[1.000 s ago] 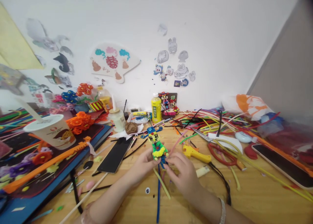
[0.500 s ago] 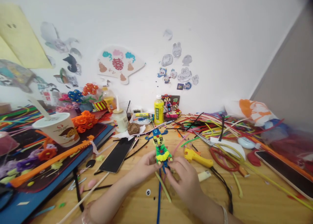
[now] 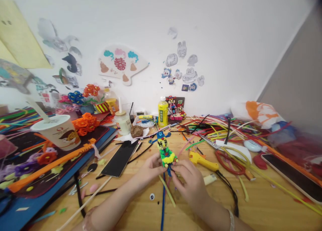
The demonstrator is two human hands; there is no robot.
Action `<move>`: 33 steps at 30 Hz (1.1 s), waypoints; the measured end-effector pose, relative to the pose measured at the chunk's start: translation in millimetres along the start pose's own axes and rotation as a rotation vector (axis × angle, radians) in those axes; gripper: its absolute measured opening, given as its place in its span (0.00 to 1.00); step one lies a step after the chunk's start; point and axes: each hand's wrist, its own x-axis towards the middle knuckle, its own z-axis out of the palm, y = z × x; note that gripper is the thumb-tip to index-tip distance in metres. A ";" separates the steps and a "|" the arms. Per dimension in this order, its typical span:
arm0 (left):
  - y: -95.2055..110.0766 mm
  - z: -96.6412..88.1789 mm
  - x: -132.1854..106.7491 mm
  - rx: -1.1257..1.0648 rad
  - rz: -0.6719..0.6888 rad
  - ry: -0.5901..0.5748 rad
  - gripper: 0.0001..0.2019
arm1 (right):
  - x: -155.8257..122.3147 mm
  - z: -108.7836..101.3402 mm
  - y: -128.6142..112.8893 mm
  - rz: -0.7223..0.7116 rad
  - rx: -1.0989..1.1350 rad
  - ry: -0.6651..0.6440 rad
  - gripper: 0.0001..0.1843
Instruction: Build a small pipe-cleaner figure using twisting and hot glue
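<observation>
A small pipe-cleaner figure (image 3: 164, 152) with a blue hat, yellow face, green body and blue lower part is held upright above the middle of the table, leaning slightly left. My left hand (image 3: 152, 167) grips its left side, fingers partly behind it. The fingertips of my right hand (image 3: 187, 177) pinch it low on the right, by the blue part. Beneath the hands, a blue pipe cleaner (image 3: 163, 204) and a pale yellow-green strip (image 3: 168, 192) run down over the wood. A loose googly eye (image 3: 152, 196) lies just below my left hand.
To the right lie a yellow glue gun (image 3: 203, 161), scissors (image 3: 210, 142) and a phone (image 3: 294, 177). A black phone-like slab (image 3: 120, 158) is left of my hands. A paper cup (image 3: 56, 132) stands on the left; a yellow bottle (image 3: 163, 113) and piled pipe cleaners (image 3: 221, 127) are behind.
The figure has tipped a little to the left at its top and turned slightly. Both hands keep their hold on it. The whole view has shifted slightly.
</observation>
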 end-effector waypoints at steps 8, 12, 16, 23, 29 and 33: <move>-2.8 1.3 -0.6 0.021 0.033 0.043 0.16 | 1.8 -1.3 -2.1 0.099 0.001 0.042 0.06; -3.9 2.4 -1.4 0.018 0.020 0.085 0.16 | 1.2 -0.8 -2.0 0.065 -0.025 0.027 0.06; -3.5 4.1 -0.9 0.007 0.010 0.105 0.17 | -0.2 0.3 -1.6 0.034 -0.091 0.029 0.09; -3.5 5.6 -0.5 0.008 0.003 0.137 0.17 | -0.3 -0.4 -1.7 -0.001 -0.109 -0.018 0.10; -1.2 7.0 -1.6 -0.008 0.001 0.131 0.17 | 0.7 -1.2 -3.2 -0.032 -0.132 -0.013 0.10; -1.2 7.0 -0.5 -0.027 0.018 0.109 0.16 | 1.3 -1.6 -4.0 -0.056 -0.141 -0.013 0.10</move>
